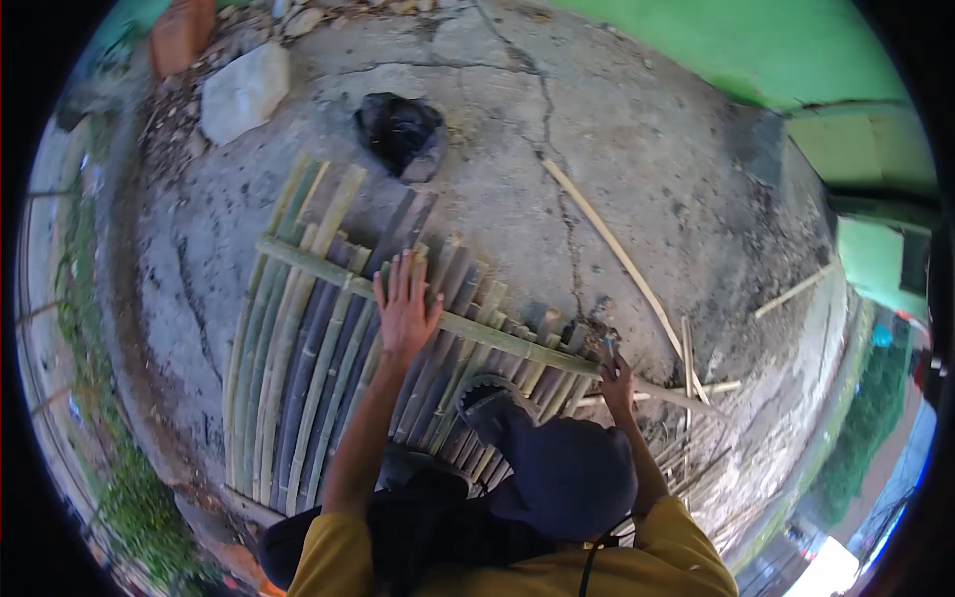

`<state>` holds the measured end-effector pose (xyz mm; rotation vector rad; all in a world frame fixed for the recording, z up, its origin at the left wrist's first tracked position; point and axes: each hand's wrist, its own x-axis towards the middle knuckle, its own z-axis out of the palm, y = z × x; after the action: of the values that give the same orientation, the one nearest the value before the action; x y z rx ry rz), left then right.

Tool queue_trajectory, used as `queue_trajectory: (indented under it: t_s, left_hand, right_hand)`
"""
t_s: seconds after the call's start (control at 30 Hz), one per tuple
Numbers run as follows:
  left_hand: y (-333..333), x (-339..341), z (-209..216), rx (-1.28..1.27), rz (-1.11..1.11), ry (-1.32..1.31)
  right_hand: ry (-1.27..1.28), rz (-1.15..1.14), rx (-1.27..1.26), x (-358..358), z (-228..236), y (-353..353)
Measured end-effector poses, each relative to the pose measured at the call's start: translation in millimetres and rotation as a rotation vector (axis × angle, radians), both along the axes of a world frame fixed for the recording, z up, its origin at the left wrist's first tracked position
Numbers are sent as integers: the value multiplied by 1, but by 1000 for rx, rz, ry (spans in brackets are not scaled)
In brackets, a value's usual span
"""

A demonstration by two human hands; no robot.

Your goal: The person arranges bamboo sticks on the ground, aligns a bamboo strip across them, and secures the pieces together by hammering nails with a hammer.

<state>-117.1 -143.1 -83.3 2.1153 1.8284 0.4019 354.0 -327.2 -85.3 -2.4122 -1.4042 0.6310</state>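
Note:
Long bamboo strips [318,343], green, tan and dark, lie side by side as a panel on the ground in front of me. A bamboo crosspiece [497,338] runs over them from upper left to right. My left hand [406,313] rests palm down on the crosspiece and strips, its fingers stretched out. Near the crosspiece's right end, my right hand [617,380] is closed around a small tool [609,346] with a teal part; its exact kind is too small to make out. My dark shoe [487,403] is on the panel, below the crosspiece.
A black plastic bag [398,129] sits beyond the panel on cracked concrete [477,119]. A pale stone block [245,93] and rubble lie at the far left. A long loose strip [617,249] and several shorter pieces lie to the right. A green wall [766,45] stands at the far right.

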Motion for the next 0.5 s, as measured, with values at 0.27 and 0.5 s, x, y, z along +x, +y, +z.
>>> queue_trajectory:
  t_s: [0.27,0.5]
  left_hand:
    - [-9,-36,3,-9,664,-35]
    - [-25,-49,6,-45,558,-81]
  right_hand:
    - [27,59,-36,-4,8,3]
    - [167,226,-115,-8,51,51]
